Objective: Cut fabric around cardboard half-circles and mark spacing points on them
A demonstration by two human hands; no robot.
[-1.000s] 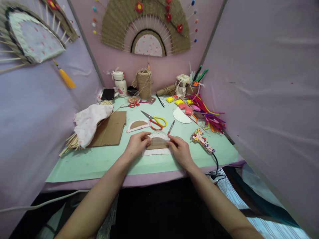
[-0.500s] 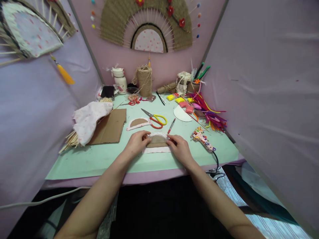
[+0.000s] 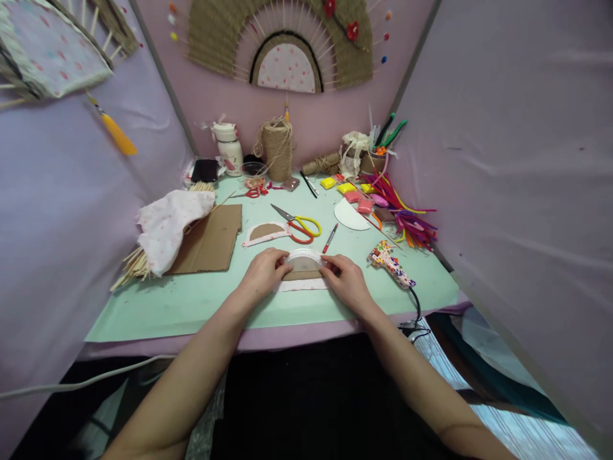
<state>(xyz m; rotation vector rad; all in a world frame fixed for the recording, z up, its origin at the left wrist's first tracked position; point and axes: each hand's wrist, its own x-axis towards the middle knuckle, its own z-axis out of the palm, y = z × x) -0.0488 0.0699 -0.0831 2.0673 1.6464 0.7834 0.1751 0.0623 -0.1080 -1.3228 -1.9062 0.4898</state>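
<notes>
On the green tabletop, my left hand (image 3: 265, 270) and my right hand (image 3: 345, 275) close their fingers on opposite ends of a clear half-round piece that looks like a protractor (image 3: 305, 262). It lies over brown cardboard (image 3: 306, 276), with its curved side away from me. A strip of white spotted fabric (image 3: 302, 285) shows along the cardboard's near edge. Just beyond my left hand lies a half-round cardboard piece edged in pink-spotted fabric (image 3: 265, 232). Scissors with yellow and orange handles (image 3: 301, 227) and a red marker (image 3: 330, 238) rest beyond my hands.
A patterned glue gun (image 3: 390, 265) lies right, its cord over the edge. Left are a cardboard sheet (image 3: 211, 243), spotted fabric (image 3: 167, 223) and thin sticks (image 3: 131, 271). Twine (image 3: 278, 150), a white bottle (image 3: 228, 150), a white half-circle (image 3: 350, 215) and pipe cleaners (image 3: 414, 227) stand farther back.
The view has tilted down slightly. My hands keep their places at both ends of the clear half-round piece, with hardly any shift.
</notes>
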